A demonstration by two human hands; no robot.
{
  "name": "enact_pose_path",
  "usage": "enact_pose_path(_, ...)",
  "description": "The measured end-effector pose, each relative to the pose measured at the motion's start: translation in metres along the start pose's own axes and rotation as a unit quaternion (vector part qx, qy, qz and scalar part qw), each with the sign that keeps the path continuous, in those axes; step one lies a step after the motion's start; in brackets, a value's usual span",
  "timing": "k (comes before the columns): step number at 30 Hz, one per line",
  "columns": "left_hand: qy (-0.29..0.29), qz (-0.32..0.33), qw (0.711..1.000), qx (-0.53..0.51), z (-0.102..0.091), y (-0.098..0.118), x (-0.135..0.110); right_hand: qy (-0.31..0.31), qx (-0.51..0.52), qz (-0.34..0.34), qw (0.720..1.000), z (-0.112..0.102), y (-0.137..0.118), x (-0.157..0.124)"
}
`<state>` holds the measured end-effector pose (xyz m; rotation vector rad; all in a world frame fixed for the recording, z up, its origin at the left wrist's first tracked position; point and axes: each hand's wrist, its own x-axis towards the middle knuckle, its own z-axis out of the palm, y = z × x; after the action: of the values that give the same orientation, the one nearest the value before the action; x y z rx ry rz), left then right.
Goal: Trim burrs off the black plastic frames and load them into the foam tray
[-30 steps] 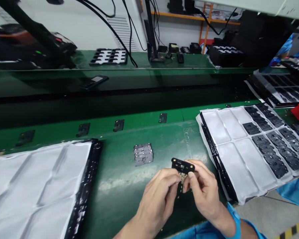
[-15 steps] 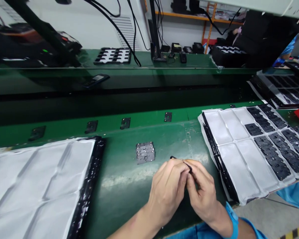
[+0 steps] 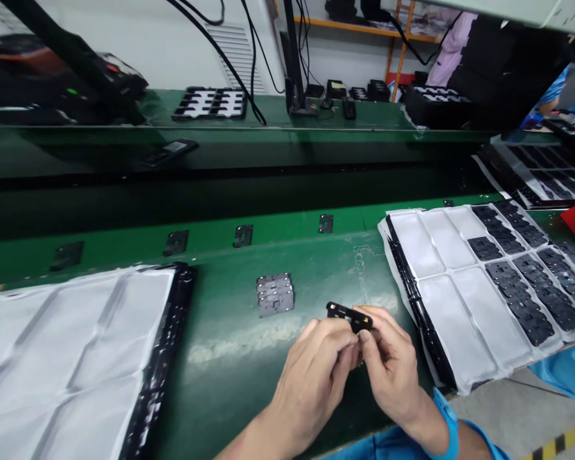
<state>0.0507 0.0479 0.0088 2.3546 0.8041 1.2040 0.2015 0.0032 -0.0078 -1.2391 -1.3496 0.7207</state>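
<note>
Both hands meet low at the centre over the green bench (image 3: 230, 358). My right hand (image 3: 388, 364) pinches a small flat black plastic part (image 3: 349, 315) with thumb and forefinger. My left hand (image 3: 314, 377) is closed too, its fingertips pressed against the same part from the left. The part sticks out above the fingers, tilted slightly. A short stack of grey parts (image 3: 275, 295) lies on the bench just left of and beyond the hands.
A white-lined tray (image 3: 441, 255) on the right holds several rows of black parts at its far side. A stack of white-lined trays (image 3: 76, 358) lies at left. Small black parts (image 3: 243, 235) sit along the conveyor edge. Behind are cables, a tray and dark equipment.
The black part was covered by my fingers half a second ago; now it shows again above them. The hands have stayed in about the same place.
</note>
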Motion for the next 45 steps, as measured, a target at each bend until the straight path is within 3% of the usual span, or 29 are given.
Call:
enact_pose_path(5,0.008,0.015,1.000,0.021,-0.011,-0.006,-0.010,0.008,0.095,0.068,0.993,-0.003,0.001,-0.003)
enact_pose_path(10,0.045,-0.159,0.986,-0.009,-0.012,-0.012,-0.021,0.001,0.114,0.110,0.987,-0.005,0.010,-0.010)
enact_pose_path(14,-0.024,-0.263,0.948,-0.179,-0.006,-0.007,-0.020,0.011,0.071,0.099,0.993,-0.005,0.012,-0.012)
enact_pose_path(17,-0.041,-0.307,0.915,-0.259,-0.005,-0.003,-0.019,0.031,0.053,0.070,0.996,-0.005,0.009,-0.007)
enact_pose_path(20,-0.043,-0.328,0.900,-0.283,-0.008,0.000,-0.019,0.028,0.076,0.056,0.995,-0.004,0.006,-0.003)
enact_pose_path(26,-0.067,-0.359,0.885,-0.289,-0.014,0.006,-0.015,0.025,0.120,0.091,0.988,-0.002,0.010,-0.001)
enact_pose_path(36,-0.084,-0.368,0.887,-0.267,-0.012,0.003,-0.020,0.038,0.169,0.148,0.974,0.001,0.014,-0.001)
enact_pose_path(41,-0.106,-0.410,0.841,-0.336,-0.006,0.000,-0.026,0.042,0.163,0.180,0.969,0.007,0.017,-0.004)
enact_pose_path(45,-0.078,-0.432,0.823,-0.360,-0.002,-0.002,-0.029,0.039,0.128,0.174,0.976,0.012,0.015,-0.006)
